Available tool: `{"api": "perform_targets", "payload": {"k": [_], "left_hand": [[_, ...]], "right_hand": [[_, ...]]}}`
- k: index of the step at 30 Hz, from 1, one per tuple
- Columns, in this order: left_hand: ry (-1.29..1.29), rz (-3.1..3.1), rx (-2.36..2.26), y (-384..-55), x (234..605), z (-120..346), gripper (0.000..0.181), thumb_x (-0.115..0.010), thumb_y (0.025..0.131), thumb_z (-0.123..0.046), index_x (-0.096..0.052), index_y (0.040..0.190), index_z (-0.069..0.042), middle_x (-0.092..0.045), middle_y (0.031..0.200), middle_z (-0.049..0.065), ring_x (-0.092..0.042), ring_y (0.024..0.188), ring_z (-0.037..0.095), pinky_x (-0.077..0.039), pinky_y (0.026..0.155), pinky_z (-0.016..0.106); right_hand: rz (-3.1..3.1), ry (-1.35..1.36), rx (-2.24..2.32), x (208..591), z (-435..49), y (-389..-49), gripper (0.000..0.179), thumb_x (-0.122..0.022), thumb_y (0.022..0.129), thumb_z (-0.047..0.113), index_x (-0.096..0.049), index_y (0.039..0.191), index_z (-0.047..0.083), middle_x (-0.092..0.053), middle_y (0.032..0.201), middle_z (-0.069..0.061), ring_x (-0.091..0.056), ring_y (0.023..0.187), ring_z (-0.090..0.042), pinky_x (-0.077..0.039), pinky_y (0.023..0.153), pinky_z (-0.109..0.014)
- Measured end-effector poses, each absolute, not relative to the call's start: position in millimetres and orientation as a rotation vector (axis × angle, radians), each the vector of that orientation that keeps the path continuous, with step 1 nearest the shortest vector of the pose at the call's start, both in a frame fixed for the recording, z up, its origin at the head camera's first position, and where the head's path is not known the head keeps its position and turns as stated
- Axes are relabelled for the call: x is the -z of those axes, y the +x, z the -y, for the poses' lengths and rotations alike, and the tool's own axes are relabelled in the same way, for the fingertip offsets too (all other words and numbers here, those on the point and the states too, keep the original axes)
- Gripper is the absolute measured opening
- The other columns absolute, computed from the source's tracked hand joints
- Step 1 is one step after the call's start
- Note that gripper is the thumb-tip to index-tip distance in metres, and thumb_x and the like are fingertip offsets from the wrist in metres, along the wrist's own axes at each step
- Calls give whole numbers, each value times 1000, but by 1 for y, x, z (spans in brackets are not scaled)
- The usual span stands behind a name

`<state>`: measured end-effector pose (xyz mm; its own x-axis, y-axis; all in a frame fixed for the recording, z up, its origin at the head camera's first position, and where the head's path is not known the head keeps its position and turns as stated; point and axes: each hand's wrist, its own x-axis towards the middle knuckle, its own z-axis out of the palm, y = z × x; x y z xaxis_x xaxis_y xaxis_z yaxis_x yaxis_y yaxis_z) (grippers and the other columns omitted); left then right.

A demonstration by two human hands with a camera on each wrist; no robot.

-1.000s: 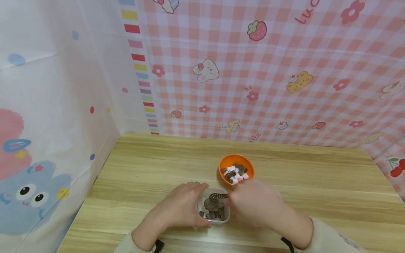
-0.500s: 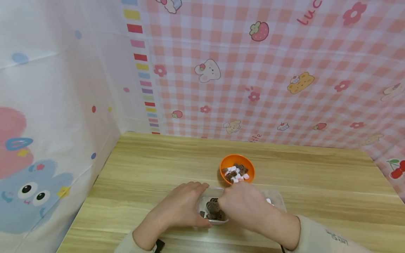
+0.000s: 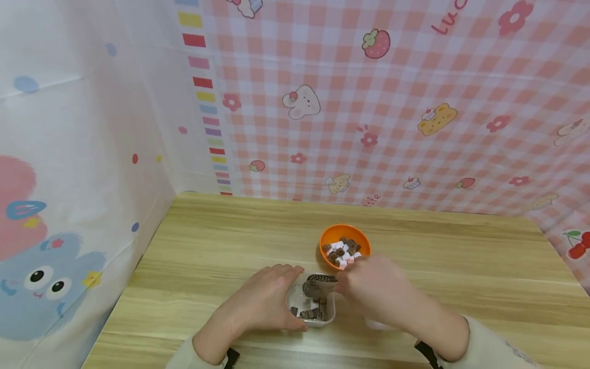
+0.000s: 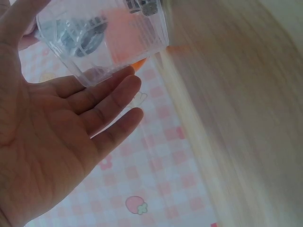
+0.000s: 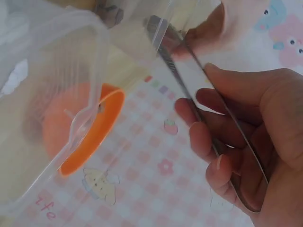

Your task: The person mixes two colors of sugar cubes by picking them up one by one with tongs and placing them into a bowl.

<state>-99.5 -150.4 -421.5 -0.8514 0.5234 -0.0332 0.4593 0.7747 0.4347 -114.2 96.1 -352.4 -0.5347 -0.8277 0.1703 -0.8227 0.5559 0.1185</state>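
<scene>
My left hand (image 3: 267, 300) holds a small clear plastic box (image 3: 324, 323) on the table, thumb at its near side and fingers at its far side. Brown cubes (image 3: 310, 313) lie in its bottom. In the left wrist view the box (image 4: 85, 71) sits between thumb and forefinger, the other fingers spread loosely. My right hand (image 3: 380, 292) grips metal tongs (image 3: 313, 290) with perforated tips over the box. The right wrist view shows both arms of the tongs (image 5: 174, 68) between thumb and fingers. Whether a cube is between the tips, I cannot tell.
Just behind the box stands an orange bowl (image 3: 343, 230) with brown and white cubes in it. A second clear box (image 5: 92, 90), holding something white, is mostly hidden under my right forearm in the head view. Patterned cloth (image 3: 392, 128) hangs behind the wooden table (image 3: 230, 230).
My right hand first moved left, dipping the tongs into the box, then drew back right with the tips higher. The left hand and box have stayed put.
</scene>
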Motion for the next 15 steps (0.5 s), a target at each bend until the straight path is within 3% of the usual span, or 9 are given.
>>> {"api": "perform_targets", "payload": {"k": [4, 8, 11, 15], "left_hand": [[778, -2808, -632, -100, 421, 150, 105, -95, 62, -55, -58, 144, 0, -67, 136, 14, -62, 125, 29, -50, 109, 46], [780, -2812, -629, -100, 421, 150, 105, -95, 63, -55, -58, 144, 0, -67, 135, 13, -63, 124, 28, -50, 109, 46], [786, -2819, -635, -99, 421, 151, 103, -95, 62, -55, -59, 142, -1, -68, 134, 12, -63, 123, 27, -51, 108, 45], [784, -2825, -641, -98, 421, 151, 102, -96, 62, -54, -60, 141, -1, -69, 132, 12, -63, 121, 27, -51, 107, 44]], "right_hand": [[2575, 1339, -113, 351, -106, -116, 31, -85, 87, 24, -61, 68, 21, -55, 61, 14, -47, 52, -5, -42, 46, -21], [2502, 1295, -257, 349, -116, -118, 11, -87, 84, 18, -77, 83, 14, -71, 75, 9, -62, 62, -7, -53, 54, -25], [2418, 1260, -326, 348, -124, -123, 17, -89, 80, 14, -82, 95, 9, -76, 81, 4, -68, 66, -10, -54, 54, -26], [2340, 1201, -394, 350, -133, -131, 22, -92, 74, 11, -82, 94, 10, -76, 79, 3, -66, 62, -8, -50, 49, -23]]}}
